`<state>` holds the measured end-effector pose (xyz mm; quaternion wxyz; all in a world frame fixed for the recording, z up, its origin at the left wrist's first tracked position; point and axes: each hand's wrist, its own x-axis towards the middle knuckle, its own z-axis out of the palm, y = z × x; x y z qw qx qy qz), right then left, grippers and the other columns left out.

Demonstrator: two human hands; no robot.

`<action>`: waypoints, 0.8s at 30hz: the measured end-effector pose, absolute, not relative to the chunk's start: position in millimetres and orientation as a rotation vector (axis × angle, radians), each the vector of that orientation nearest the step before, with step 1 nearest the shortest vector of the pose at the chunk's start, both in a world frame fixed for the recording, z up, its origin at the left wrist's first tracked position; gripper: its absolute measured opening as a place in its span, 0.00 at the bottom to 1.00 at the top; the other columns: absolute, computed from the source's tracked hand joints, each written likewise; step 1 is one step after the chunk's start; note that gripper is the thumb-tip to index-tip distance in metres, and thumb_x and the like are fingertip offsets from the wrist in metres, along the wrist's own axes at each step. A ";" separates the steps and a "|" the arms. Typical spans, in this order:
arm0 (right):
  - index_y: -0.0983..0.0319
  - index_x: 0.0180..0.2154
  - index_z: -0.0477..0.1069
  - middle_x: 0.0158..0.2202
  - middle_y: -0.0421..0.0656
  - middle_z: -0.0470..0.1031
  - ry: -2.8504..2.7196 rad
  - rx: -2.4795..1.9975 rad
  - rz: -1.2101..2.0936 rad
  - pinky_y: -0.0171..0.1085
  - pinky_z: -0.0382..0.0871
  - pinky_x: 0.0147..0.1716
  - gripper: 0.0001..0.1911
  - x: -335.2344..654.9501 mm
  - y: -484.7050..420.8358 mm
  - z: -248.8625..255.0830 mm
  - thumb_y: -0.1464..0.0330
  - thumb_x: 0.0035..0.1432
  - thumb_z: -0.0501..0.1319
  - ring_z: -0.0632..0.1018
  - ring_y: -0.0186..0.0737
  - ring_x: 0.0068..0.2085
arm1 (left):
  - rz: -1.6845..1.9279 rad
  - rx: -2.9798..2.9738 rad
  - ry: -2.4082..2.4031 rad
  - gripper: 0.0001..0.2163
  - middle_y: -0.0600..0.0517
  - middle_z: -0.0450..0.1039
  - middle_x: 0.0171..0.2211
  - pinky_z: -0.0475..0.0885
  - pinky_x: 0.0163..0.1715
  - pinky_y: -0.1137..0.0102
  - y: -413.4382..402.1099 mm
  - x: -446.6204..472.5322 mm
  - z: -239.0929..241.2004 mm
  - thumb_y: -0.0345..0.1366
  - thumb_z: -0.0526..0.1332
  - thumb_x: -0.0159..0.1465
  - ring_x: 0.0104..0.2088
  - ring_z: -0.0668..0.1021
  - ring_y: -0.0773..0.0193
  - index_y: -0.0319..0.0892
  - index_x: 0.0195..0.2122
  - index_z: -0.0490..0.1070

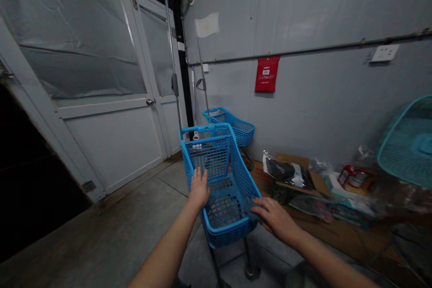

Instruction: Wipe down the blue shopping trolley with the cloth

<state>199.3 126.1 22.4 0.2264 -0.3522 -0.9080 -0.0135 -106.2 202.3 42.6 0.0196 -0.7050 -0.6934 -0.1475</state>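
A blue plastic shopping cart [248, 171] stands in front of me, its basket showing nothing inside but the grid floor. My left hand [200, 188] rests at the cart's left rim, fingers stretched out and holding nothing. On the right rim, near the front corner, my right hand [272, 216] presses a dark grey-blue cloth [250, 208] with its fingers curled over it. Part of the cloth is hidden under the hand.
A second blue cart [248, 132] with a white flag [207, 25] on a pole stands behind, by the grey wall. White doors [114, 144] are at left. An opened cardboard box [319, 184] with plastic-wrapped goods and a teal fan [410, 144] are at right.
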 end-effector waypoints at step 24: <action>0.56 0.40 0.71 0.42 0.42 0.74 -2.301 -1.263 0.194 0.42 0.66 0.47 0.23 173.4 105.7 40.9 0.76 0.41 0.54 0.73 0.46 0.45 | -0.447 -2.335 -2.083 0.38 0.41 0.41 0.69 0.49 0.64 0.53 198.0 -104.1 38.6 0.23 0.55 0.54 0.68 0.47 0.54 0.41 0.67 0.49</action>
